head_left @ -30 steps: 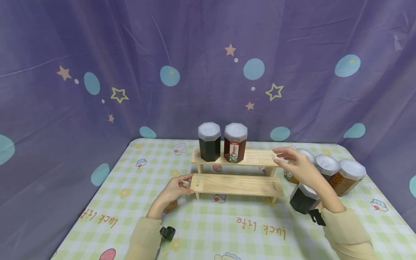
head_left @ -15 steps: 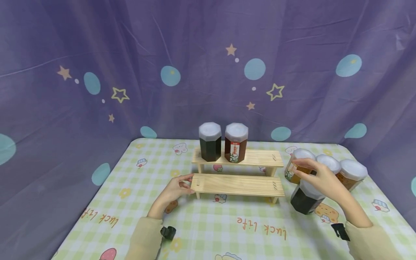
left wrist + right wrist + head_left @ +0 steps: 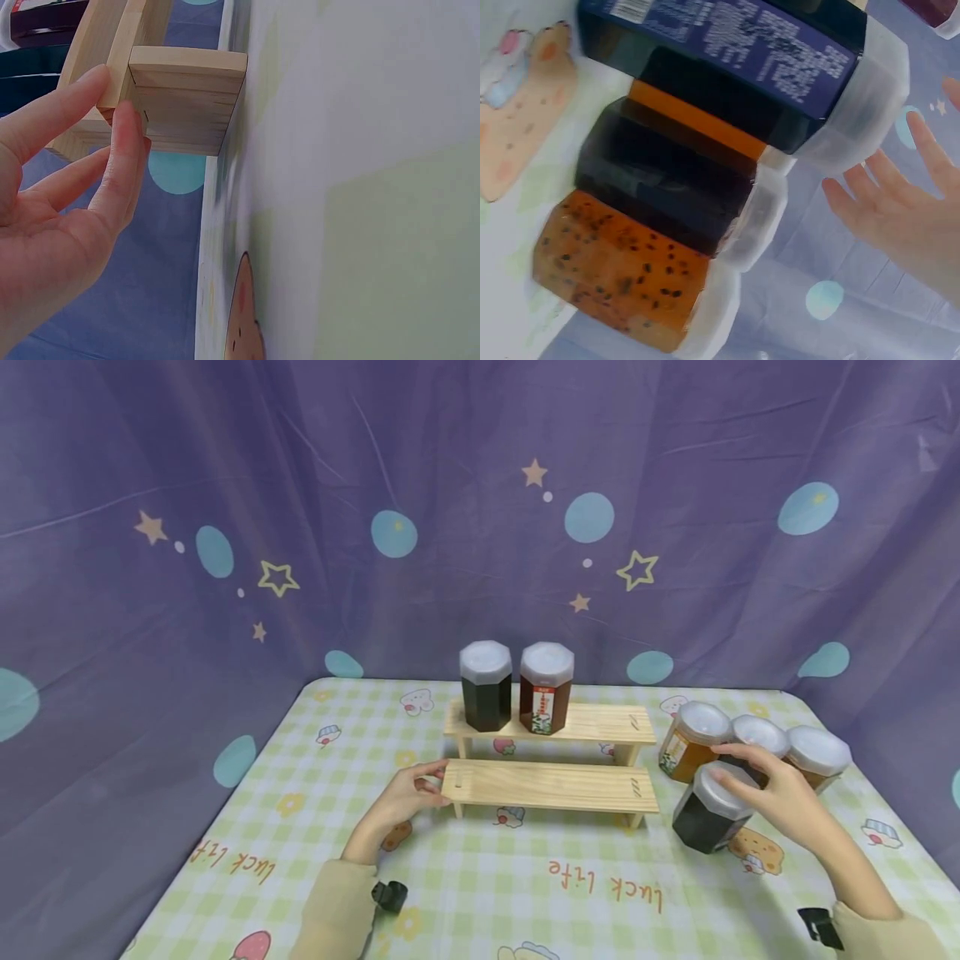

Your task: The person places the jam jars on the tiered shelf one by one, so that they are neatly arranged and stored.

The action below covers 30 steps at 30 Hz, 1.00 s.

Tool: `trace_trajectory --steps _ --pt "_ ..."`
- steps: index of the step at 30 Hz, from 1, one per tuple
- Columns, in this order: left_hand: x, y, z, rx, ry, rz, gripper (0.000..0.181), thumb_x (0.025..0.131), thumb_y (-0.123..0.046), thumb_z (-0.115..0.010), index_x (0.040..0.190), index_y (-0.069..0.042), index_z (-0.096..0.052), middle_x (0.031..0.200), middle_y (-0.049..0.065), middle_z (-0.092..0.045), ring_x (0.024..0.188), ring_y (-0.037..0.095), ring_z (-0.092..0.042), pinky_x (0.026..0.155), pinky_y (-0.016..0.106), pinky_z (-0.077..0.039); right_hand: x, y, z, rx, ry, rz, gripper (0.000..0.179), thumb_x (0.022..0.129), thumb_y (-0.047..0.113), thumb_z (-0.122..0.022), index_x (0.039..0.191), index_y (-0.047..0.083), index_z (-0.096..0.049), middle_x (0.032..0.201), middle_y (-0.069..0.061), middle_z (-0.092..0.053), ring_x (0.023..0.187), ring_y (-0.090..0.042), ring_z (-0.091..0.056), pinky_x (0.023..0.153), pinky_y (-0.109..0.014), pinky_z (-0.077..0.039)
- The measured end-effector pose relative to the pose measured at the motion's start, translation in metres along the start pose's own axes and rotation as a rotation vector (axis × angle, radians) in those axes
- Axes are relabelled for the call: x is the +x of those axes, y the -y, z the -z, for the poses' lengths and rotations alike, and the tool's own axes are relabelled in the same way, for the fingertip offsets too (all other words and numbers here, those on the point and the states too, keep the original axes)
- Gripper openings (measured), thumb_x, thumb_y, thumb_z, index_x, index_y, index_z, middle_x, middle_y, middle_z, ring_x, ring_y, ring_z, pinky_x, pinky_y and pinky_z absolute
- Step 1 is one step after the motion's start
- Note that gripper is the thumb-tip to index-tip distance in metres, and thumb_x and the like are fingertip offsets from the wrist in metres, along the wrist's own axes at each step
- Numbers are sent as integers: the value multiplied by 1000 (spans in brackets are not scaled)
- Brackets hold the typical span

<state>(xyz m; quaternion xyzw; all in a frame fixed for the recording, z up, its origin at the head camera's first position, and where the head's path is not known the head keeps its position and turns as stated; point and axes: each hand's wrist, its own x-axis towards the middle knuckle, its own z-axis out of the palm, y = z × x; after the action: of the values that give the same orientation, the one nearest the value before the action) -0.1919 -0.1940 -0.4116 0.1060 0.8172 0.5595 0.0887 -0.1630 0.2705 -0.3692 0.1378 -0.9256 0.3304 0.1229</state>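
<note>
In the head view my left hand (image 3: pixel 405 797) holds the left end of a two-tier wooden shelf (image 3: pixel 551 785) at its lower step. The left wrist view shows thumb and fingers pinching the board's corner (image 3: pixel 118 94). Over to the right, my right hand (image 3: pixel 787 802) hovers at the lid of a dark eight-sided jar (image 3: pixel 703 822), thumb and fingers spread. From the right wrist, the jar's printed blue label (image 3: pixel 757 52) and frosted lid show, with the extended fingertips just off that lid.
On the upper step stand a black jar (image 3: pixel 486 703) and a reddish-brown jar (image 3: pixel 557 697). Behind the right hand are an amber jar (image 3: pixel 682 756), another dark jar (image 3: pixel 667 172) and a seedy orange jar (image 3: pixel 622 262). A purple curtain (image 3: pixel 480 568) hangs behind the checked tablecloth (image 3: pixel 487 877).
My right hand has moved from the upper step's right end, rightward and toward me, to the front dark jar. The left hand keeps its hold on the shelf.
</note>
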Motion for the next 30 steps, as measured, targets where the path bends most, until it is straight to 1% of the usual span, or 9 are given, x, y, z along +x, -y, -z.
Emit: trace_trajectory --steps 2,4,7,9,12,16,20,25,30 --pt "0 1 0 1 -3 0 58 74 6 -64 127 12 -39 109 26 -47 79 27 -54 62 23 -44 -3 -3 0 11 -17 -4 36 83 26 -61 116 13 -56 114 5 -50 101 -3 -46 75 -16 -39" --pt "0 1 0 -1 -3 2 58 74 6 -64 127 12 -39 109 25 -47 79 27 -54 62 23 -44 -7 -7 -1 37 -37 -3 36 83 24 -62 116 12 -56 112 16 -46 96 9 -42 71 -7 -36" --pt "0 0 -1 -9 0 3 59 74 6 -64 127 12 -39 109 25 -47 79 26 -54 62 22 -44 -12 -11 -1 70 -54 -2 36 83 20 -62 116 8 -55 109 26 -41 93 14 -40 69 -7 -37" --pt "-1 -2 -1 -13 1 5 59 74 6 -64 127 12 -39 109 25 -47 79 26 -54 61 22 -44 -15 -14 -2 79 -63 -1 37 83 18 -63 116 6 -54 109 27 -41 92 14 -41 69 -6 -37" --pt "-1 -4 -1 -6 1 5 58 74 6 -63 127 13 -39 109 25 -47 79 25 -54 62 22 -44 -19 -18 -3 87 -68 -11 38 82 17 -63 117 5 -54 110 24 -41 93 14 -40 71 -4 -35" --pt "0 -4 -1 10 -3 10 58 74 6 -63 127 12 -39 109 25 -47 79 25 -54 62 22 -44 -23 -23 -6 107 -37 -31 44 82 18 -63 122 6 -50 118 6 -40 98 15 -34 74 0 -30" --pt "5 7 0 -6 0 11 60 73 6 -65 127 11 -40 109 24 -47 79 25 -54 61 23 -45 -26 -27 -9 112 -5 -43 50 81 18 -64 126 6 -45 121 -9 -35 99 15 -30 74 -1 -29" --pt "12 26 1 0 -9 6 62 72 1 -68 128 7 -41 110 21 -48 78 20 -55 62 24 -45 -29 -30 -13 138 10 -57 55 80 17 -66 129 8 -43 121 -11 -35 98 14 -31 75 -2 -30" --pt "14 32 0 30 -25 5 63 72 -2 -69 128 4 -43 109 18 -49 76 16 -55 63 25 -45 -30 -33 -14 153 33 -92 58 80 20 -66 131 10 -41 122 -14 -34 96 18 -31 74 -1 -32"
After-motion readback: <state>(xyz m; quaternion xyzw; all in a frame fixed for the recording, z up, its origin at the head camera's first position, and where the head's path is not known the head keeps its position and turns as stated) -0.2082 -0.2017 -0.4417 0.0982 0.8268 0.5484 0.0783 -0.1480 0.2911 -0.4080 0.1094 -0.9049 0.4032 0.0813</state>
